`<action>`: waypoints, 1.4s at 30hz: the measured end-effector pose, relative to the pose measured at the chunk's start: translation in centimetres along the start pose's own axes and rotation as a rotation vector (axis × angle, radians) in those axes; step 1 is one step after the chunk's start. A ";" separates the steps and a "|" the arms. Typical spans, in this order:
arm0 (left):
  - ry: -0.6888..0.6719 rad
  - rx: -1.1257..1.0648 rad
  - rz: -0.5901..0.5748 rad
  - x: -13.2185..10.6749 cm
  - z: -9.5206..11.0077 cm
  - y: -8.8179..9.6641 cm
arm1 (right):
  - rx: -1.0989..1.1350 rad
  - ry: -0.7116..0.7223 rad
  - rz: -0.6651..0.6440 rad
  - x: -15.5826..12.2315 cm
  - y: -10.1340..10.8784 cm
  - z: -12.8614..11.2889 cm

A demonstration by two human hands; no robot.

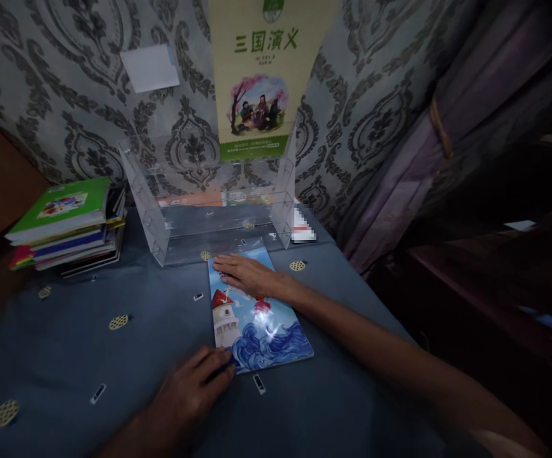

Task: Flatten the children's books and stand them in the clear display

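A thin booklet (pixel 276 343) with a lighthouse and blue waves on its cover lies on the blue cloth in front of me. My right hand (pixel 244 275) is laid flat across its upper part, fingers stretched toward the left edge, hiding some of the cover. At the lower left corner, my left hand (pixel 199 381) touches the booklet with slightly bent fingers. Just behind the booklet stands a clear plastic rack (pixel 156 235), and a yellow-green book (pixel 263 63) with a green title is upright at its back right.
On the left is a stack of books (pixel 65 216) with a green one on top. A patterned wall (pixel 190 133) rises behind the rack, with a white card (pixel 150 68) on it. To the right hangs a tied purple curtain (pixel 400 197), beside the edge of the cloth-covered surface (pixel 151 343).
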State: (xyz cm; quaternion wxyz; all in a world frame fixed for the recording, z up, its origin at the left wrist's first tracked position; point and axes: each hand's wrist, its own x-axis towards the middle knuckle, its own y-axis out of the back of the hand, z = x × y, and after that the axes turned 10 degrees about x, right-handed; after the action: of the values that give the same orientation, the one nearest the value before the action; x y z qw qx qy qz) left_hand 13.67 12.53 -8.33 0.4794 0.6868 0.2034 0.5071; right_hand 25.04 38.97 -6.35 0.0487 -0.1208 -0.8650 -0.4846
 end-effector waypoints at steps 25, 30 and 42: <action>0.299 -0.115 -0.231 5.1 -7.9 -0.4 | 0.094 -0.214 0.231 -9.4 2.1 4.3; 0.353 -0.051 -0.310 6.7 -12.5 -2.3 | 0.073 -0.214 0.226 -9.3 2.0 4.4; 0.256 -0.082 -0.339 5.4 -12.0 -1.2 | 0.006 -0.234 0.205 -9.0 1.6 3.9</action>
State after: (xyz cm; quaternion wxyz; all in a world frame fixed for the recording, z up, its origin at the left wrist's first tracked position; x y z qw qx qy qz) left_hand 5.39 22.69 -6.33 0.5558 0.5525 0.3544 0.5101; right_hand 34.29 41.66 -8.88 -0.0029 -0.2641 -0.8493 -0.4571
